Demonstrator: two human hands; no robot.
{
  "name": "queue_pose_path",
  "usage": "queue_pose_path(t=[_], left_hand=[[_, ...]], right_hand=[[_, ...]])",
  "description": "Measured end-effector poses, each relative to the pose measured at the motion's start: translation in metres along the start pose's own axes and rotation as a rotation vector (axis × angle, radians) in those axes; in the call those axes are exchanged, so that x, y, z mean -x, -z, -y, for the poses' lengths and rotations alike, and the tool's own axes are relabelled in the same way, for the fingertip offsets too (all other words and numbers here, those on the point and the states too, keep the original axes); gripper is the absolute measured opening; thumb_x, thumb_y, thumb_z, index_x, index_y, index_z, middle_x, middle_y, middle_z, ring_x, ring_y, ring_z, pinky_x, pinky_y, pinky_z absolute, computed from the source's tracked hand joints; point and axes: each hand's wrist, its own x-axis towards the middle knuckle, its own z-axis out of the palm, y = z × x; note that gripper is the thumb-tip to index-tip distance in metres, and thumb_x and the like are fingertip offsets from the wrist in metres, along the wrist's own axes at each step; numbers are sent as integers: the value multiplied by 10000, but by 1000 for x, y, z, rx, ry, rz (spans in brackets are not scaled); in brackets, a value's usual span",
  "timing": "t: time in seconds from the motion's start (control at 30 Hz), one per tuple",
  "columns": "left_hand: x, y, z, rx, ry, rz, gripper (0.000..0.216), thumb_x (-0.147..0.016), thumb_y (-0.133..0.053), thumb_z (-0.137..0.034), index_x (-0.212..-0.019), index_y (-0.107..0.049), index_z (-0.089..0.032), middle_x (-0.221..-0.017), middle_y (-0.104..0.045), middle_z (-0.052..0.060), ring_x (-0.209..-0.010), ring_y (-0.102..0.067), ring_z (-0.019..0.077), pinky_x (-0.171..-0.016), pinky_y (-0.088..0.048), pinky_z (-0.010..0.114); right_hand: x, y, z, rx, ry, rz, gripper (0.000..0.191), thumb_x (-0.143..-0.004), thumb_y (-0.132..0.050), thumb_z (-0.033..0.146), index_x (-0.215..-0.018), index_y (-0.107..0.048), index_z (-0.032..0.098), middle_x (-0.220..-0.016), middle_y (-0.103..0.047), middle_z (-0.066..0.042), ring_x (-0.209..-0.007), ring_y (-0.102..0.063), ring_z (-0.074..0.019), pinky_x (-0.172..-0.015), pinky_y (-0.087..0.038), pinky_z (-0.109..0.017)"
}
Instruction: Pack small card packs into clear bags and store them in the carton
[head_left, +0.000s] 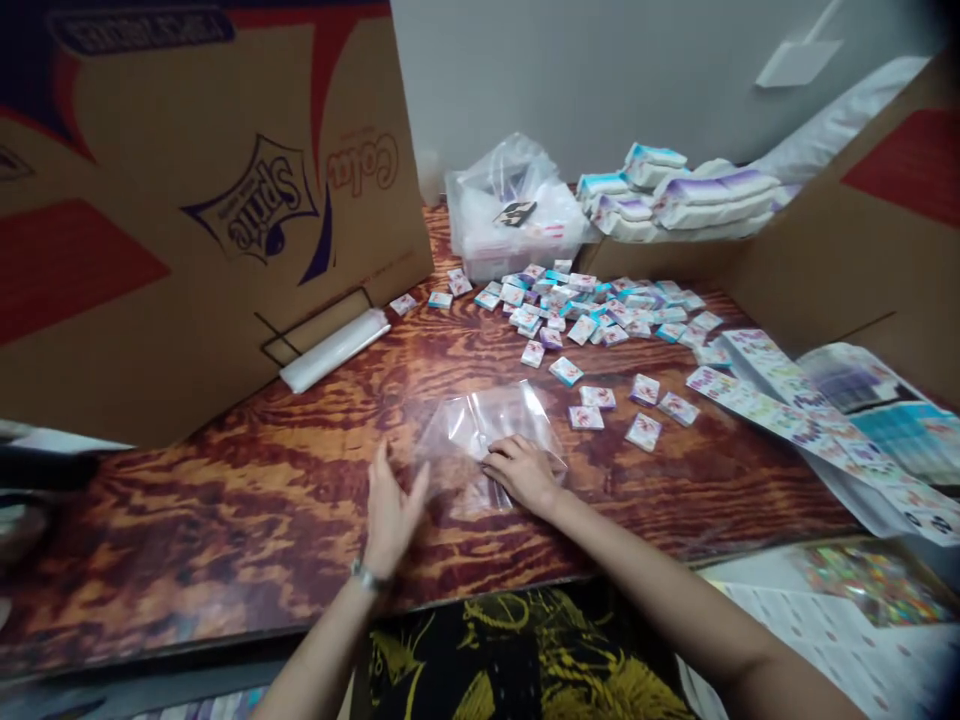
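A clear plastic bag lies flat on the wooden table in front of me. My right hand rests on it, fingers bent and pressed together on the film near its middle. Just off the bag's left edge, my left hand is raised with thumb and fingers apart, holding nothing; it is slightly blurred. Beyond the bag, several small printed packets lie loose, white with purple or blue edges. A larger heap of the same packets spreads farther back.
A tall cardboard box stands at left, with a roll of clear plastic by its base. Bagged goods sit at the back. On the right are another carton, wrapped packs and printed strips.
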Motion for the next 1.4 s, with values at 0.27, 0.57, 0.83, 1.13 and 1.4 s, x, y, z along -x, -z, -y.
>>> queue_pose_path(t=[0.27,0.57,0.83,1.13,1.4], left_hand=[[36,-28,-6,-798,-863,321,416,-904,-434,-302,-1251,-505,-83,-1298,-532,164,-1271,-406,323,-1017,-366,500],[57,-16,6,-856,-985,306,422,-892,-453,-351,-1172,-565,-56,-1259,-558,183,-1332,-308,318,-1056,-309,519],[32,2,-44,-691,-775,-59,213,-813,-585,-285,-1015,-634,-238,-1397,-405,132,-1380,-110,384,-1016,-287,615],[21,-17,-33,-722,-590,-8,214,-843,-526,-355,-878,-659,-192,-1009,-665,103,-1128,-495,341,-996,-280,602],[17,-18,-31,-782,-511,5,367,-794,-470,-126,-1132,-589,-206,-1272,-509,163,-1253,-359,365,-990,-240,656]], right_hand=[[-10,8,8,-20,57,102,203,-906,-514,332,-832,-671,228,-799,-606,-31,-806,-514,-155,-722,-388,-253],[-55,50,-7,-71,-175,-235,255,-966,-372,279,-999,-612,196,-895,-638,-48,-793,-582,-146,-688,-397,-225],[-42,55,13,179,194,-101,251,-959,-382,241,-1047,-617,247,-784,-595,-15,-656,-542,-113,-580,-361,-217],[-33,49,17,201,276,-133,243,-944,-402,210,-1063,-613,225,-763,-603,-21,-668,-554,-118,-591,-382,-230],[-32,65,34,234,328,-196,251,-941,-391,188,-1067,-608,186,-768,-630,-50,-691,-565,-134,-612,-377,-260]])
